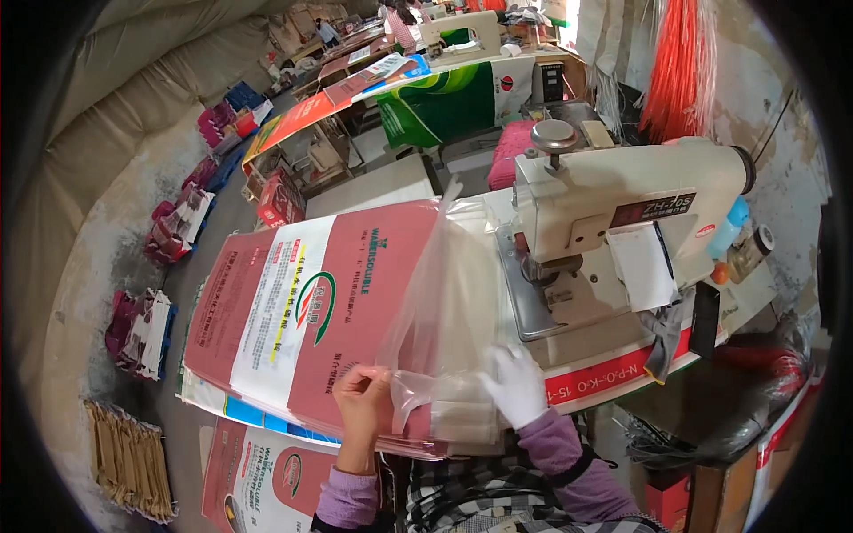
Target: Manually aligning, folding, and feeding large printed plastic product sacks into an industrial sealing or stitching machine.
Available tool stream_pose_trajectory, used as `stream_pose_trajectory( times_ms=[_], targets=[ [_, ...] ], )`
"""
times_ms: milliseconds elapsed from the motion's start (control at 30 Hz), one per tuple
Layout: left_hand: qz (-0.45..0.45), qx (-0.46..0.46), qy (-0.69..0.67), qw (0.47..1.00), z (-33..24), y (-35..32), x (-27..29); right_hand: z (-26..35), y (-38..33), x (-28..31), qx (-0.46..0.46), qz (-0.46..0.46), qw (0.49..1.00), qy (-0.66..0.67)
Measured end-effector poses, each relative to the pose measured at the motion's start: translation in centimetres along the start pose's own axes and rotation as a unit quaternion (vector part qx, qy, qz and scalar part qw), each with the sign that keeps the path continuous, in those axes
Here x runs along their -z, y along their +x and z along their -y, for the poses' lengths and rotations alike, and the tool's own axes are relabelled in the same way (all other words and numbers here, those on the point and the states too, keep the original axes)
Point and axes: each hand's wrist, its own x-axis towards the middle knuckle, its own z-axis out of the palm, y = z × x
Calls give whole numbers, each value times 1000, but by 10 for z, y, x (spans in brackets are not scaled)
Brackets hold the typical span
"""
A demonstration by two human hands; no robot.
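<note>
A pile of dark red and white printed bags [362, 258] lies before me, slanted across the table. Along its right side, clear plastic film [418, 333] spreads over the bags, its upper end lifted into a thin fold. My left hand [362, 401], bare, is closed in a pinch on the near edge of this film. On the right, my right hand [515, 384] wears a white glove and lies at the edge of a pale stack of plastic liners [466, 302], fingers apart. Its fingertips partly blend into the pale plastic.
A cream sewing machine [622, 209] stands right of the stack, a grey cloth [662, 342] hanging from its table. More printed bags [267, 475] lie lower left. Red strands [680, 71] hang at the back right. Bundles [138, 333] line the left wall. A person [404, 27] is far off.
</note>
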Motion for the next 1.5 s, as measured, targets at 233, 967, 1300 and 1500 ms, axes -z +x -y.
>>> stream_pose_trajectory(
  times_ms=[233, 967, 1300, 1500],
  targets=[
    [73, 34, 92, 992, 52, -25, 25, 97, -10, -57, 9, 194, 914, 357],
    [209, 101, 324, 917, -28, -15, 51, 87, -35, -63, 179, 238, 900, 317],
    [53, -139, 620, 770, -83, -163, 155, 24, 80, -78, 10, 106, 988, 113],
    [27, -88, 574, 814, -98, -161, 146, 17, 55, -37, -120, -251, 953, 120]
  ],
)
